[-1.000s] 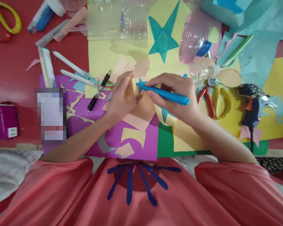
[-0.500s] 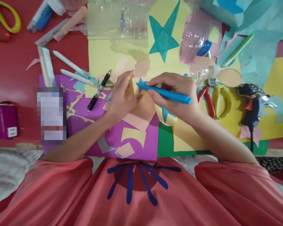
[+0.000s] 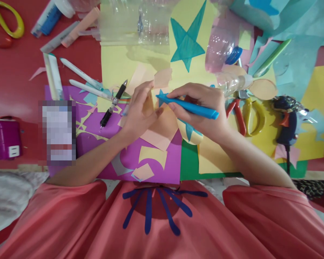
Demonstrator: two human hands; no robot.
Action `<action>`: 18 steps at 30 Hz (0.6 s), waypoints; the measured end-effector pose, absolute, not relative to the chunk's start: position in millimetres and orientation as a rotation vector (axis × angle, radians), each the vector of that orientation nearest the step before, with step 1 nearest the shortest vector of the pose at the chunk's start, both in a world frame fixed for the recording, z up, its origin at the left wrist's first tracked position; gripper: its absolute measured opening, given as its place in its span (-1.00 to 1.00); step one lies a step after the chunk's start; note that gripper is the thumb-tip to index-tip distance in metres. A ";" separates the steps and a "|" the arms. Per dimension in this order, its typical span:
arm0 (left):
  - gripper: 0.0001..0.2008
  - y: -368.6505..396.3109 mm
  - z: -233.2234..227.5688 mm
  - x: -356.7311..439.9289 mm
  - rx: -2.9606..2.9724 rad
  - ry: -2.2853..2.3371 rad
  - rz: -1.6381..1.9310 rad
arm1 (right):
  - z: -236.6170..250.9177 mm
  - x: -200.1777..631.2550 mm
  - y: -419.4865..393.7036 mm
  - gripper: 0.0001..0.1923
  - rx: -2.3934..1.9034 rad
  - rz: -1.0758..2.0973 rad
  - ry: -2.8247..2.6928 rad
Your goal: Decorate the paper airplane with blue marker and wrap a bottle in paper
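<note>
My right hand (image 3: 206, 108) grips a blue marker (image 3: 196, 108) like a pen, its tip on a small blue star (image 3: 160, 102) on peach paper (image 3: 164, 127). My left hand (image 3: 139, 113) is curved around the left side of that paper, thumb and fingers holding it on either side of the star; some fingertips are hidden. Partly under my right hand lies a rounded pale-yellow piece (image 3: 197, 139) with a blue-green star. Beyond my hands, a larger teal star (image 3: 187, 43) is coloured on yellow paper. A black pen (image 3: 113, 104) lies left of my left hand.
White markers (image 3: 90, 90) and a pixelated phone-like object (image 3: 58, 133) are at left. Red-and-yellow-handled pliers (image 3: 248, 117) and a dark corded tool (image 3: 287, 126) lie at right. Clear plastic bottles (image 3: 221, 46) stretch across the back. Paper scraps (image 3: 143, 172) lie in front.
Almost nothing differs. The marker and my right hand have shifted very slightly, while my left hand stays in place.
</note>
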State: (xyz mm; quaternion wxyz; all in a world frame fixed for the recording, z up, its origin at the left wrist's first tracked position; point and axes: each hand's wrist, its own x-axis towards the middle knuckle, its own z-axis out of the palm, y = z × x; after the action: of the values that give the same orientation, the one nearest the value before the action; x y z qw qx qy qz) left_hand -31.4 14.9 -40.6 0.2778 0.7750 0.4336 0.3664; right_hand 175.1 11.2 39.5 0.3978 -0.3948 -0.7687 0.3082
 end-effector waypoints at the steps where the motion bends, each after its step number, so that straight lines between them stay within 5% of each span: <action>1: -0.39 15.1 -40.8 -31.7 2.076 1.156 0.992 | 39.6 175.0 11.1 -0.92 -1.001 0.780 -1.947; 18: -0.38 15.1 -42.8 -30.5 2.029 1.146 1.000 | 40.1 176.4 11.3 -0.91 -1.013 0.791 -1.970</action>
State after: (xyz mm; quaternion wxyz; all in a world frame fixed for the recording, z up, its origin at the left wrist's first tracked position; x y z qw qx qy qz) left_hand -30.5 15.1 -42.8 0.2981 0.7638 0.4314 0.3764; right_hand 176.4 11.3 40.1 0.3846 -0.3974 -0.7731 0.3105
